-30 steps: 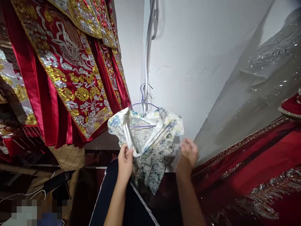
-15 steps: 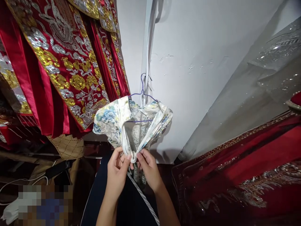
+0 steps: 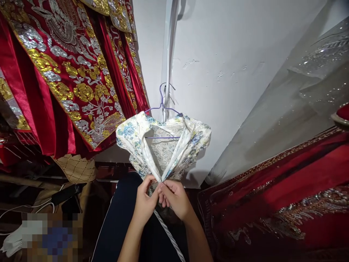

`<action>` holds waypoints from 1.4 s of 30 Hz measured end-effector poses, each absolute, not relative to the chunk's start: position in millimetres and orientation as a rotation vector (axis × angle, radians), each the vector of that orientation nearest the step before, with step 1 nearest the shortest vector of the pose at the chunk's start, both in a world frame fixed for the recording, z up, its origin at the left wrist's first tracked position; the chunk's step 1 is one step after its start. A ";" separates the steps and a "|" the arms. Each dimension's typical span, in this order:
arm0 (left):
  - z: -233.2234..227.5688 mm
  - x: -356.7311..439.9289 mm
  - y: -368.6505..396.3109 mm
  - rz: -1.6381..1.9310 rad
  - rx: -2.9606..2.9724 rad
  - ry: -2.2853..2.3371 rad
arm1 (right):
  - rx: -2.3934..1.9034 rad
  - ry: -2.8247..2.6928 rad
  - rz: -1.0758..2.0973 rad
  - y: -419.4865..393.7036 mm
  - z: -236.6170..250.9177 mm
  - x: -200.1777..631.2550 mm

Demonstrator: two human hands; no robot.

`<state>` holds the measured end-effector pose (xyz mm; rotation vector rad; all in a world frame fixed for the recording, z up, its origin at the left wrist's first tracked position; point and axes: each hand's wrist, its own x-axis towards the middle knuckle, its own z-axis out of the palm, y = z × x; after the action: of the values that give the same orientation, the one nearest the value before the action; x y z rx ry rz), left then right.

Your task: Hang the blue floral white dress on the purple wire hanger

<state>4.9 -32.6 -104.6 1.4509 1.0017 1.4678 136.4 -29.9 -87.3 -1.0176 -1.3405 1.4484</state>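
A white garment with blue and yellow flowers [image 3: 129,133] hangs on a thin purple hanger [image 3: 161,105], hooked at a white upright pole. Its front stands apart in a V, with the pale patterned inside showing. At the bottom of the V, my left hand [image 3: 148,198] pinches the left front edge. My right hand [image 3: 174,198] pinches the right front edge, its thumb touching the left hand's fingertips. What lies between the fingertips is hidden. The lower part of the garment is mostly covered by my hands.
Red costumes with gold and silver embroidery [image 3: 84,92] hang at the left. A sheer sparkly fabric [image 3: 272,98] and a red beaded cloth [image 3: 305,178] are at the right. Below the left costumes stands a chair with a tan quilted cover [image 3: 77,169], a black object and white cables near it.
Both hands have moved slightly right and closer together, bringing the front edges to meet at the V's bottom. The garment's right shoulder has spread outward; the view has shifted a little.
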 end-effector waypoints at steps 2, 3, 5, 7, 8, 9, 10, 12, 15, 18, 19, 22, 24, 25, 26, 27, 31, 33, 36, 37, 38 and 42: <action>-103.0 7.2 -34.7 1.452 1.481 1.024 | -1.016 -1.333 1.460 -29.6 -86.7 138.3; -102.1 8.2 -35.7 1.445 1.485 1.035 | -1.012 -1.319 1.461 -29.4 -86.3 138.4; -101.1 9.9 -37.4 1.430 1.482 1.047 | -0.995 -1.252 1.463 -29.8 -85.4 136.6; -102.0 11.4 -38.4 1.434 1.473 1.070 | -0.975 -1.136 1.475 -32.0 -84.6 132.3; -103.3 11.9 -38.7 1.449 1.468 1.091 | -0.966 -1.064 1.482 -33.7 -84.0 129.7; -104.9 12.4 -38.8 1.468 1.462 1.116 | -0.957 -0.992 1.490 -35.4 -83.1 127.2; -106.9 12.8 -38.9 1.486 1.460 1.142 | -0.947 -0.926 1.493 -36.8 -81.6 125.2; -111.2 13.0 -38.6 1.512 1.472 1.184 | -0.931 -0.836 1.483 -36.3 -75.6 123.5; -116.6 12.5 -36.9 1.517 1.539 1.220 | -0.932 -0.840 1.435 -20.7 -53.5 128.4; -118.5 12.0 -34.5 1.497 1.626 1.247 | -0.893 -0.949 1.352 14.2 -12.9 137.2; -118.2 11.6 -33.6 1.485 1.660 1.252 | -0.872 -0.978 1.317 27.9 3.5 139.3; -117.3 8.5 -30.3 1.438 1.780 1.261 | -0.825 -1.052 1.248 63.2 51.8 139.7; -117.6 3.6 -26.9 1.369 1.863 1.250 | -0.823 -1.044 1.218 75.3 75.0 136.3; -117.7 0.4 -24.7 1.322 1.899 1.239 | -0.822 -1.049 1.205 77.5 81.9 134.5; -116.8 -3.3 -22.0 1.268 1.931 1.228 | -0.817 -1.071 1.196 77.6 85.4 132.9; -114.3 -7.4 -18.8 1.213 1.960 1.214 | -0.807 -1.103 1.189 76.1 85.8 131.8; -73.6 -22.8 1.3 1.184 2.028 1.124 | -0.780 -1.221 1.152 64.2 71.7 131.7; -34.2 -26.7 16.2 1.389 2.028 1.059 | -0.791 -1.272 1.103 58.7 67.9 133.5; 28.6 -24.6 40.5 1.677 2.109 1.017 | -0.791 -1.374 1.022 54.1 73.5 136.8; 45.8 -21.8 47.4 1.670 2.193 1.003 | -0.781 -1.403 0.997 54.2 75.8 137.4; 59.9 -18.5 53.0 1.653 2.291 0.992 | -0.771 -1.423 0.975 55.2 76.7 137.8; 86.2 -15.3 62.1 1.678 2.522 1.054 | -0.853 -1.412 0.862 65.9 50.8 136.1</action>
<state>-15.3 62.1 86.2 2.5216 1.0537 1.6785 136.1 65.9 50.8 -0.8531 -1.4115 0.8618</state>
